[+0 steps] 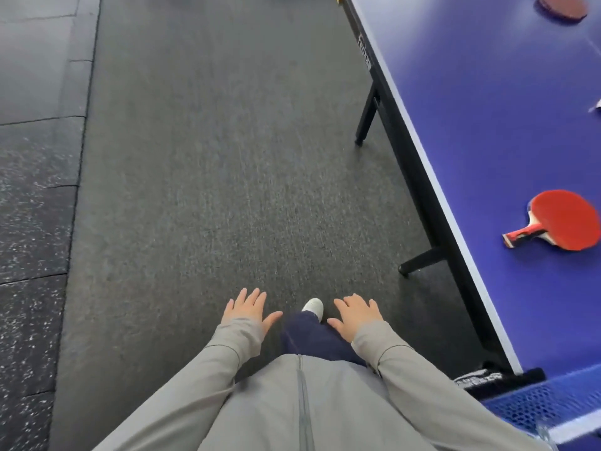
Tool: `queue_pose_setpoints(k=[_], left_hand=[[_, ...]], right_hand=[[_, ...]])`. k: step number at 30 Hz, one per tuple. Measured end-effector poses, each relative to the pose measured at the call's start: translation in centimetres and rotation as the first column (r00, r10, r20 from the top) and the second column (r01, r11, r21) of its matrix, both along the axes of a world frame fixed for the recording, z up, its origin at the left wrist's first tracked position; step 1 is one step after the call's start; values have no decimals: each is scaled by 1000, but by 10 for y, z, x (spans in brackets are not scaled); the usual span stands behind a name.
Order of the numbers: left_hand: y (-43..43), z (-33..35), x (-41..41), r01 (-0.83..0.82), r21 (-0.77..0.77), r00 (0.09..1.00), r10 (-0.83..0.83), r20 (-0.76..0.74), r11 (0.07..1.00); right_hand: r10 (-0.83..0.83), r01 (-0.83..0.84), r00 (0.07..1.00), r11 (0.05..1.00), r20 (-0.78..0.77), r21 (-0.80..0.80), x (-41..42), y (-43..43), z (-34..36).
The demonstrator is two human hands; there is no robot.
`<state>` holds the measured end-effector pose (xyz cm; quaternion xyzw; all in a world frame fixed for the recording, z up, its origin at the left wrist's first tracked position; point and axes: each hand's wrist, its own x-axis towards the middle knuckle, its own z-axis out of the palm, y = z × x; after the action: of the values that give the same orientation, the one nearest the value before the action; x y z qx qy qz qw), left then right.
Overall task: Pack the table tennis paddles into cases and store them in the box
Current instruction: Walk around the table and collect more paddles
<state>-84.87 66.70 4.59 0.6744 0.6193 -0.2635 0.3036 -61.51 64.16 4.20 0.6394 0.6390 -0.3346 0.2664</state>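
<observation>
Down near the bottom of the view, over the gray carpet floor [211, 177], the person's two hands hang in the air with nothing in them. Left hand [247, 310] has its fingers spread wide open, palm down. Right hand [355, 314] is open too, with fingers a little bent, and it holds nothing. Both arms wear light gray sleeves [419, 379]. Between the hands a white shoe [313, 306] and a dark blue trouser leg [309, 336] show. On the right stands a blue table tennis table [487, 125] with a white edge and black legs. A red paddle [561, 224] lies flat on the table, on the right side, well apart from the hands, with its handle pointing left. Far off, at the top right corner, a second dark red paddle [562, 6] lies on the table, partly cut off by the picture edge. A blue net [540, 405] shows at the near right corner. Dark speckled floor mats [29, 222] lie along the left.
</observation>
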Motion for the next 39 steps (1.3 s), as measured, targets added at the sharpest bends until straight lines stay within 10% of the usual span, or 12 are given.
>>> queue_pose_setpoints(k=[13,26,39], left_hand=[[214,16,125,298,72,945,-304,116,952],[408,25,283,713,293,596,-771,226,637],[450,23,416,878,259,377,-915,143,403]], right_hand=[[-433,433,901,899,-23,68,96,126,25],[-840,806,540,496,-58,323,149,239,44],[-949,762,-286,-308,-132,569,270,201,56]])
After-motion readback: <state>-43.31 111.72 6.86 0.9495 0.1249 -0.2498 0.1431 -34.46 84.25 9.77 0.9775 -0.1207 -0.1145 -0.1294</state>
